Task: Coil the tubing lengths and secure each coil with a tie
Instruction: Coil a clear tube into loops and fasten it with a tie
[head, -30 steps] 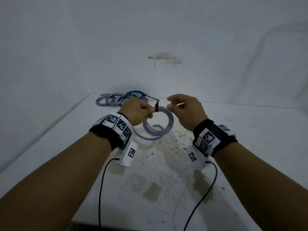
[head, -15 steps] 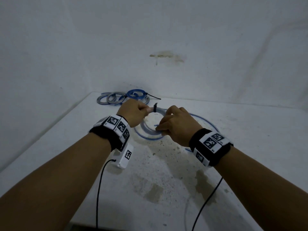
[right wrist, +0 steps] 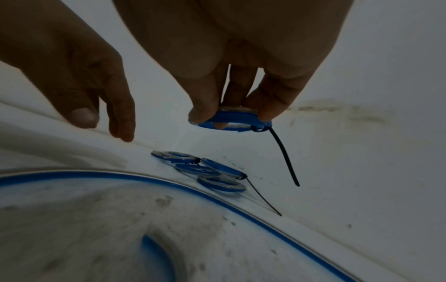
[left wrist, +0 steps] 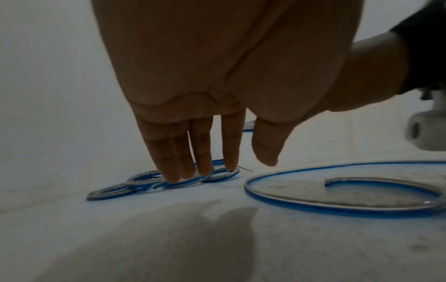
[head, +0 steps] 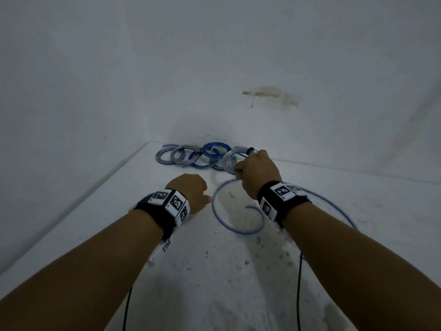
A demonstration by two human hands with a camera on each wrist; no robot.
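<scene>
Several tied coils (head: 191,156) are gathered at the far left corner of the counter (head: 381,235), so most of the task appears done. One more tied coil (right wrist: 230,120) is pinched between thumb and fingertips of the right hand (head: 259,174) and held above that pile, apparently ready to be set down with the rest. A loose tubing length (head: 238,225) lies uncoiled mid-counter, near the front of the pile; by the look of it, this one is left to be wound and tied.

The black cable tie (right wrist: 284,154) is shown clearly only by the right wrist view, its tail hanging free from the held coil. The empty left hand (head: 191,193), fingers straight and pointing down, is revealed by the left wrist view; whether its fingertips (left wrist: 173,177) touch the pile cannot be told.
</scene>
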